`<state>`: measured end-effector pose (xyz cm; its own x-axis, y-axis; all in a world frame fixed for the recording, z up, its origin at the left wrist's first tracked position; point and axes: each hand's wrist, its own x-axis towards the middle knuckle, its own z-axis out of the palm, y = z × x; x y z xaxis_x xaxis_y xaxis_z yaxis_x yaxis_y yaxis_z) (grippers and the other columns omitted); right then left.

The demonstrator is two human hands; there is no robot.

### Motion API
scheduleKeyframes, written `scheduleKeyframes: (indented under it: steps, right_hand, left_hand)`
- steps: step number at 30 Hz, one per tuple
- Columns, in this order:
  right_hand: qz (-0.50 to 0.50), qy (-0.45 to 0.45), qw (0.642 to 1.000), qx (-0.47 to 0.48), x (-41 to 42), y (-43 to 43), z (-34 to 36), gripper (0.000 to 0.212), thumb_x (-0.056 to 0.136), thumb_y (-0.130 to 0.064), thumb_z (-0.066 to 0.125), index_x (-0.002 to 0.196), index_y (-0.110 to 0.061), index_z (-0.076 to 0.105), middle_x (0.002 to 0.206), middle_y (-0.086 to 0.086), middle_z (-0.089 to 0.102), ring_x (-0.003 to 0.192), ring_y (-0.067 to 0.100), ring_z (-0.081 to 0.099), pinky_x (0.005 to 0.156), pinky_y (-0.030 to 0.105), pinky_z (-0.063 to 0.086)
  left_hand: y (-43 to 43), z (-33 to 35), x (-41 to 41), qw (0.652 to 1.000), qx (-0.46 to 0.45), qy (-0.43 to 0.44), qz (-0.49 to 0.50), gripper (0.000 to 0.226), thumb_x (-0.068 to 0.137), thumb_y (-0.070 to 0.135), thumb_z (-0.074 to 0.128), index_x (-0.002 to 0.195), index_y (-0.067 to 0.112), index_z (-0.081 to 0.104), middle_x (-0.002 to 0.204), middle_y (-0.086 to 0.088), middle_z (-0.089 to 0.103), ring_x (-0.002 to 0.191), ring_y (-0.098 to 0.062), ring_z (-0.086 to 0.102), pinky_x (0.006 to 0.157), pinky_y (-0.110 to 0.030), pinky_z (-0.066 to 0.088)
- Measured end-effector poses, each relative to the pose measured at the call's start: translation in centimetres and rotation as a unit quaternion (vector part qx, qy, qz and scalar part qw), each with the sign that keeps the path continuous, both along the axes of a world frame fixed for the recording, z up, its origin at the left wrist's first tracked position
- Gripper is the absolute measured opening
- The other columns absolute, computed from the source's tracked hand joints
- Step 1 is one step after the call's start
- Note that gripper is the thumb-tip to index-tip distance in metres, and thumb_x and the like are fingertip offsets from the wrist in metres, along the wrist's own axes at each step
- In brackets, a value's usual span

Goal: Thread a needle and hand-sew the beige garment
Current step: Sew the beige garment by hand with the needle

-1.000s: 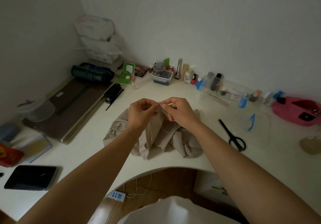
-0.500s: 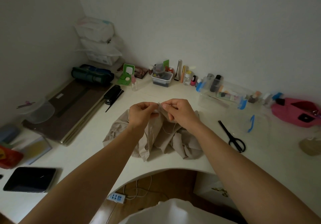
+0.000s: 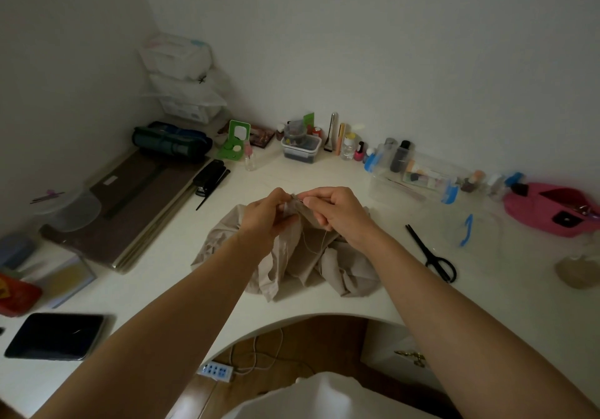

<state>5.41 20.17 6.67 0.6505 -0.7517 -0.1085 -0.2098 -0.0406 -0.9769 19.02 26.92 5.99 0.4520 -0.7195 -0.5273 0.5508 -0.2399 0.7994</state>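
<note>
Both hands are being held up together over the middle of the white desk (image 3: 487, 272), right at its curved cut-out. A raised fold of the beige garment (image 3: 352, 277) is being pinched between them. It is being gripped on one side by the curled fingers and thumb of the left hand (image 3: 266, 215). Just beside it, the same fold is being nipped by the thumb and bent fingers of the right hand (image 3: 339, 212). A loop of thread (image 3: 306, 240) is being let hang below the right hand, against the cloth. The rest of the garment is being left in a rumpled heap on the desk under the wrists.

And the surface around it is being crowded. Black scissors (image 3: 431, 253) are being shown flat to the right, well apart from the cloth, with a pink pouch (image 3: 548, 207) beyond. A clear box (image 3: 412, 178) with blue latches and a row of small bottles (image 3: 350, 145) are being lined up near the pale back wall (image 3: 389, 45). On the left, space is being taken by a black stapler (image 3: 209, 176), a dark board (image 3: 130, 210) and a rolled dark-green bag (image 3: 172, 142). White packs (image 3: 181, 80) are being stacked in the corner. A dark tablet (image 3: 55, 335) is being seen at the near left edge. Under the cut-out, a wooden floor (image 3: 324, 337) and a white power strip (image 3: 216, 371) are being glimpsed.
</note>
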Motion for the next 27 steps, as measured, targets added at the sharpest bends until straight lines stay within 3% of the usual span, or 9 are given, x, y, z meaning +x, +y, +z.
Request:
scheduleKeyframes:
  steps: [3, 8, 16, 27]
  right_hand:
    - [-0.007, -0.013, 1.000, 0.022, -0.1, 0.1, -0.2, 0.021, 0.098, -0.010, 0.055, 0.113, -0.008, 0.069, 0.046, -0.010, 0.048, 0.044, 0.004, 0.039, 0.046, 0.017, 0.035]
    - [-0.012, -0.019, 0.999, 0.043, -0.2, 0.2, -0.5, 0.018, 0.098, -0.012, 0.056, 0.111, -0.007, 0.068, 0.048, -0.009, 0.050, 0.045, 0.003, 0.041, 0.046, 0.018, 0.035]
    - [-0.011, -0.036, 0.997, 0.068, -0.1, 0.2, -0.7, 0.015, 0.099, -0.010, 0.054, 0.103, -0.013, 0.068, 0.052, -0.008, 0.051, 0.048, 0.003, 0.042, 0.047, 0.017, 0.034]
    - [-0.028, -0.072, 0.991, 0.105, -0.1, 0.1, -1.2, 0.014, 0.098, -0.010, 0.055, 0.102, -0.012, 0.067, 0.052, -0.010, 0.051, 0.049, 0.002, 0.042, 0.047, 0.017, 0.033]
  left_hand:
    - [0.1, 0.2, 0.0, 0.998, -0.005, 0.066, -0.004, 0.007, 0.084, 0.008, 0.061, 0.087, 0.001, 0.059, 0.079, -0.011, 0.055, 0.078, -0.019, 0.057, 0.055, -0.023, 0.056]
    - [0.3, 0.3, 0.1, 0.992, -0.027, 0.119, -0.024, 0.011, 0.085, 0.008, 0.059, 0.074, 0.005, 0.059, 0.070, -0.007, 0.051, 0.068, -0.014, 0.053, 0.058, -0.021, 0.057]
    - [0.4, 0.3, 0.0, 0.988, -0.043, 0.147, -0.034, 0.010, 0.088, 0.010, 0.058, 0.089, 0.001, 0.062, 0.080, -0.010, 0.059, 0.073, -0.017, 0.059, 0.058, -0.022, 0.057]
    - [0.4, 0.6, -0.1, 0.982, -0.057, 0.173, -0.055, 0.013, 0.093, 0.012, 0.059, 0.089, 0.001, 0.064, 0.081, -0.010, 0.056, 0.074, -0.017, 0.059, 0.059, -0.023, 0.058]
